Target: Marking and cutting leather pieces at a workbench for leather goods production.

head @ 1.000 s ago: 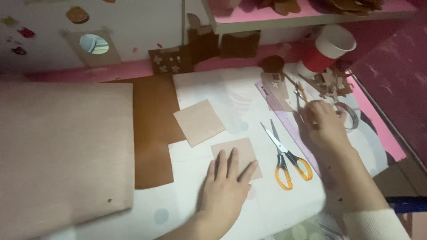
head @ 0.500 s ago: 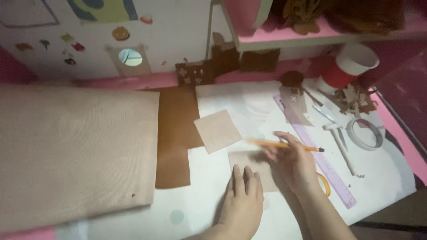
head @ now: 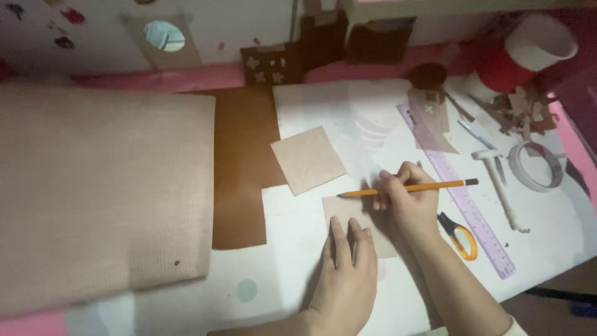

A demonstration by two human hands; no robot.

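Pencil (head: pixel 410 187) lowered, now tip pointing left.

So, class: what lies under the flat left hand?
Under the left hand lies a small tan square, pressed onto the white table. The right hand with its pencil covers its far side.

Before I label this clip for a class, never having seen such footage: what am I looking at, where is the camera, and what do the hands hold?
The camera sits on a person's head and looks down at their own two bare hands over a white tabletop. The left hand lies flat on a small tan square of card. The right hand holds a yellow pencil, its tip over that card's upper edge. Nearby lie a second tan square, a brown sheet, a big beige ribbed sheet, a lilac ruler, orange-handled scissors and a roll of tape.
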